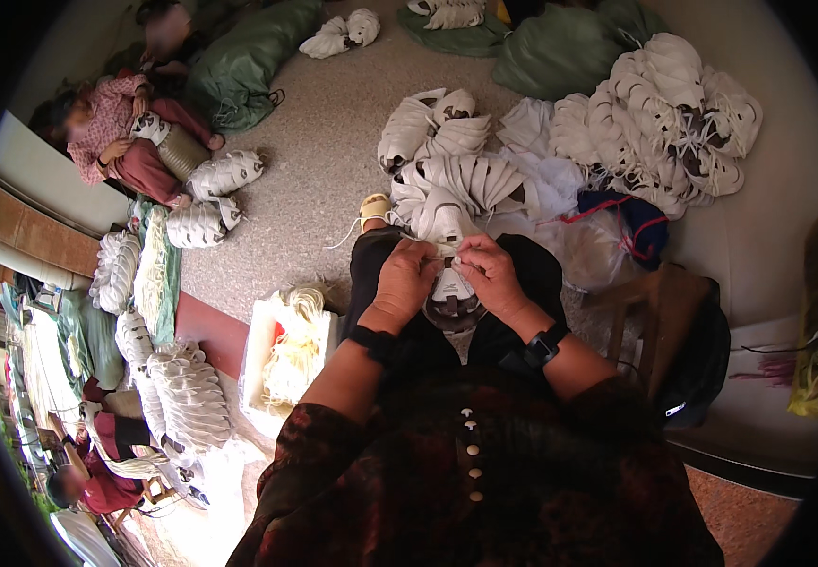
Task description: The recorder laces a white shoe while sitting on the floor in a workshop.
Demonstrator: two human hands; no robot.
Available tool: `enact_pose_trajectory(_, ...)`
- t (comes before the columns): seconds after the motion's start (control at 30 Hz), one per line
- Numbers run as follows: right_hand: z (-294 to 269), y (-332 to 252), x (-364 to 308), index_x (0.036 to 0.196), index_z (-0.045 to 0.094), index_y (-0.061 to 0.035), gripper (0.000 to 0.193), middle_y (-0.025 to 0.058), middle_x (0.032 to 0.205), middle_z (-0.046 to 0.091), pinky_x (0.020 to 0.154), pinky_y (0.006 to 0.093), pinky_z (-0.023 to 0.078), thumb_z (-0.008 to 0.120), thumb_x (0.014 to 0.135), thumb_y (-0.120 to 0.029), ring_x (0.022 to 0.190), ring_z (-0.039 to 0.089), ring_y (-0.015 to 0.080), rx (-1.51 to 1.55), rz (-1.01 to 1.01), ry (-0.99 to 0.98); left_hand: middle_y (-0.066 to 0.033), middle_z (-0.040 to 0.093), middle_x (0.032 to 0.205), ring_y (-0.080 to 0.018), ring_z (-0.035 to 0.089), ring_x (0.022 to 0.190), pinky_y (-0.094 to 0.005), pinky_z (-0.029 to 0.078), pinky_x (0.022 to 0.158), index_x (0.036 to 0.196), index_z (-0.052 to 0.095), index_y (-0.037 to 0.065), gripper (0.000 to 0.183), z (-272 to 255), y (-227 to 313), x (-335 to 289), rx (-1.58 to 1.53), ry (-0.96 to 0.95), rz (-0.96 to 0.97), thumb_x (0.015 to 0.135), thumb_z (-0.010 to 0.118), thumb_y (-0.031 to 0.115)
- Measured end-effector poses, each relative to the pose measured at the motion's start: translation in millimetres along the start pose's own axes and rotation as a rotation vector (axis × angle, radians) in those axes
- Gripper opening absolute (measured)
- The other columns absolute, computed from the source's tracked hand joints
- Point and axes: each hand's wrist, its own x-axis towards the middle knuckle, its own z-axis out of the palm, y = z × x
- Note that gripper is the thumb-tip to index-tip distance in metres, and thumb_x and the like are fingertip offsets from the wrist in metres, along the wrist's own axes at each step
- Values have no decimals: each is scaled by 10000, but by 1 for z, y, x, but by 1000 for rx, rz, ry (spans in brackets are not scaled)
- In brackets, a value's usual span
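Observation:
A white shoe lies between my knees with its toe pointing away from me. Its pale insole and dark opening show nearest my body. Over the lacing area, my left hand is closed, pinching the white shoelace. Close beside it, my right hand also pinches at the lace, fingers pressed together. The fingers partly cover the eyelets, so I cannot see how far the lace is threaded. A loose white lace trails out to the left past my knee.
Stacked white shoes lie just ahead, with a larger heap at far right. On my left stands a white box of cream lace bundles. A wooden stool is at right. Another person sits far left near green sacks.

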Motion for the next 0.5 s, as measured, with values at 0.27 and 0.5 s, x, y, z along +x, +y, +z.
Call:
enact_pose_trajectory(0.27, -7, -12, 6, 768, 564, 1, 153, 31, 696, 587, 639, 226, 411, 524, 874, -104, 655, 508, 96, 412, 333, -24, -162, 597, 763, -333, 608, 705, -412, 485, 617, 768, 515, 33, 118, -5, 4, 0, 499, -161, 111, 775, 583, 129)
enact_pose_trajectory(0.5, -191, 46, -18, 649, 448, -72, 195, -13, 609, 402, 476, 226, 277, 510, 832, -51, 508, 342, 85, 553, 255, 913, -184, 619, 796, -349, 624, 728, -429, 508, 628, 831, 522, 22, 73, -197, -113, -81, 983, -77, -504, 796, 535, 85)
